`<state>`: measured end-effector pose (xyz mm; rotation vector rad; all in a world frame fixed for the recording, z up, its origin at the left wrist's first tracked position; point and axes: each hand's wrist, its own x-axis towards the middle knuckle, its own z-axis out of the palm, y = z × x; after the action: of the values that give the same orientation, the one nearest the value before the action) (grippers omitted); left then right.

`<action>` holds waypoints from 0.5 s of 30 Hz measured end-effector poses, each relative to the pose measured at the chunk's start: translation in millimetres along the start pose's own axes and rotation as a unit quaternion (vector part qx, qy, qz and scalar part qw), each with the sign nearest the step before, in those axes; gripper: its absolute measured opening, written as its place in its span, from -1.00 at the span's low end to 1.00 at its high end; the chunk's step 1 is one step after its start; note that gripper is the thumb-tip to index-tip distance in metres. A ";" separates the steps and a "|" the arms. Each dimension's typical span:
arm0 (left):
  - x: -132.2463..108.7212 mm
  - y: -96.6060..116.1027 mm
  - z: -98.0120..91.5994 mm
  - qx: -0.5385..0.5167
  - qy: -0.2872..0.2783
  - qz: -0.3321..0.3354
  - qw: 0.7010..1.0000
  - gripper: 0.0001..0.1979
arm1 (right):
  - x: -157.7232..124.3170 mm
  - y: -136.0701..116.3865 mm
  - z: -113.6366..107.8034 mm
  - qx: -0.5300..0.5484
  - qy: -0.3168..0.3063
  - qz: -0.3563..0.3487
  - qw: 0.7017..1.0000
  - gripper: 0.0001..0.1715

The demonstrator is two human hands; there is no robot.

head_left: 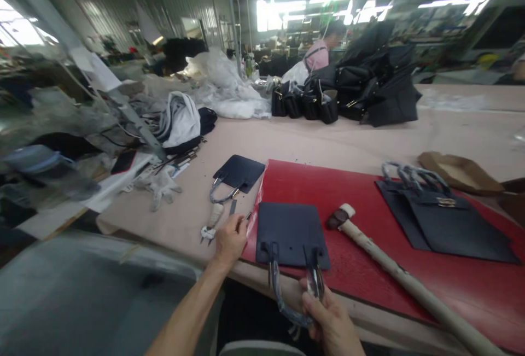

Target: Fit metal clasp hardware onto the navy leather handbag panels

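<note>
A dark leather bag panel (290,233) lies on the red mat (348,192) at the table's near edge, its wrapped handle (287,304) hanging over the edge. My right hand (334,326) is closed on that handle at its right end. My left hand (230,240) is closed in a pinch on a small thin tool (247,216) just left of the mat. Pliers (211,226) lie beside that hand. A hammer (394,271) with a long pale handle rests on the mat to the right of the panel.
A second panel with handle (238,175) lies on the bare table left of the mat. Stacked finished panels with handles (443,216) sit at the mat's right. Black bags (348,93) stand at the back, a person behind them. Gloves (162,186) and clutter fill the left.
</note>
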<state>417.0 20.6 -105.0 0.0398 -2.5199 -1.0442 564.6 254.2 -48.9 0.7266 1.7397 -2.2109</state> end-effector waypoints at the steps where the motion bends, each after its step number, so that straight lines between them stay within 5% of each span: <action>1: -0.6 -0.2 0.3 -0.006 0.000 -0.001 1.000 -0.82 | 0.5 -7.2 1.7 0.013 -0.005 -0.008 1.000 -0.25; 6: 2.1 3.1 1.0 -0.010 -0.003 -0.008 1.000 -0.81 | 15.5 -59.2 24.8 0.053 -0.019 -0.031 0.998 -0.23; 11: -0.4 7.0 -5.1 0.007 -0.025 -0.005 1.000 -0.76 | 43.7 -116.5 113.7 0.078 -0.072 -0.105 0.989 -0.52; 15: -8.3 -7.0 -5.1 0.018 -0.019 -0.046 0.999 -0.74 | 60.9 -121.1 175.0 0.030 -0.112 -0.025 0.993 -0.88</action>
<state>425.7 13.6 -109.5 0.1500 -2.5927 -1.0446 414.4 126.0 51.2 0.4310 1.6047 -2.2859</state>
